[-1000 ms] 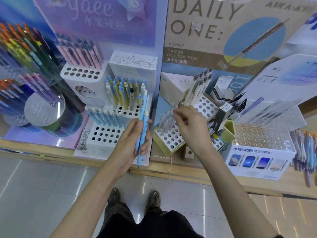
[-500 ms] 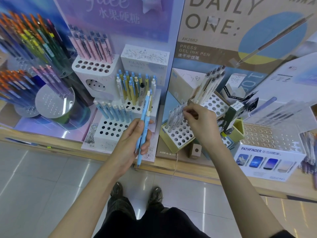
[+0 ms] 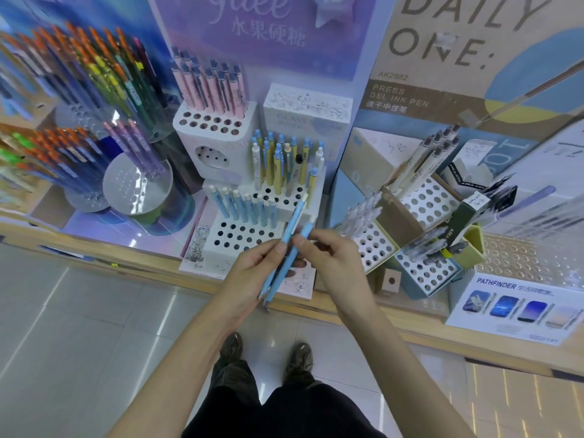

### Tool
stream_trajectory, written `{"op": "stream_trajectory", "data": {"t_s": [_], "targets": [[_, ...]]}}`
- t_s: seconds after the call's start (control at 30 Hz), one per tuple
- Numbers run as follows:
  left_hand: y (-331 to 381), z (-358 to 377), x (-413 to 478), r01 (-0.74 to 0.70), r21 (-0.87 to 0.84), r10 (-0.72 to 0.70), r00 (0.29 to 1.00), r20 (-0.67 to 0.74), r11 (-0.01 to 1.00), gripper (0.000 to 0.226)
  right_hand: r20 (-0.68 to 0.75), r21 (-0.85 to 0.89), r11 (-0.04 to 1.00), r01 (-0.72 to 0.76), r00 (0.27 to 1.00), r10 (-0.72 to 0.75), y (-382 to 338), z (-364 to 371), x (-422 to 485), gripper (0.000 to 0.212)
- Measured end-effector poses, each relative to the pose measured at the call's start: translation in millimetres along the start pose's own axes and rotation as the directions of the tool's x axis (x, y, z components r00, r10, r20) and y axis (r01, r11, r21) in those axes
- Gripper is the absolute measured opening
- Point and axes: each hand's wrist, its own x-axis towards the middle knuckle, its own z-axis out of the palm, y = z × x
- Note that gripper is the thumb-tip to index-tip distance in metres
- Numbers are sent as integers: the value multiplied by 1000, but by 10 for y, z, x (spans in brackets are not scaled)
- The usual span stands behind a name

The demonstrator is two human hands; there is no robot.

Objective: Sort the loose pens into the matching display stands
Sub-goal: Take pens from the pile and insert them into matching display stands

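Note:
My left hand (image 3: 249, 279) holds two light blue pens (image 3: 284, 263) upright in front of the white tiered stand (image 3: 243, 240). My right hand (image 3: 331, 260) has come beside it and pinches the upper part of one of those pens. The stand's lowest tier has a row of matching light blue pens (image 3: 243, 207) and many free holes. Its middle tier carries yellow pens with blue caps (image 3: 284, 165), its top block pink pens (image 3: 211, 86). To the right, a tilted yellow-sided stand (image 3: 373, 248) holds clear pens.
Round acrylic racks of orange, blue and purple pens (image 3: 79, 121) fill the left. Beige pens (image 3: 423, 162) stand in a cardboard stand at right, beside a PATHFINDER box (image 3: 512, 308). A wooden shelf edge (image 3: 126, 260) runs in front; tiled floor and my shoes lie below.
My right hand left the clear-pen stand on the right and moved left to the blue pens in my left hand. The view has shifted closer and leftward.

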Motion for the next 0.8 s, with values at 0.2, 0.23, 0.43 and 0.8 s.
{"op": "stream_trajectory", "data": {"t_s": [0.2, 0.23, 0.43, 0.8], "targets": [[-95, -394, -1, -17, 167, 42, 988, -149, 986, 22, -284, -205, 978, 34, 955, -92, 128, 67, 165, 19], [-95, -464, -3, -16, 167, 44, 986, -164, 986, 22, -296, -245, 969, 36, 949, -110, 143, 104, 191, 17], [-23, -925, 6, -44, 186, 95, 956, -276, 982, 17, -347, -378, 926, 14, 925, -156, 359, 542, 327, 10], [138, -1275, 113, -60, 147, 87, 979, -187, 987, 19, -502, -473, 880, 47, 806, -313, 423, 763, 419, 15]]}}
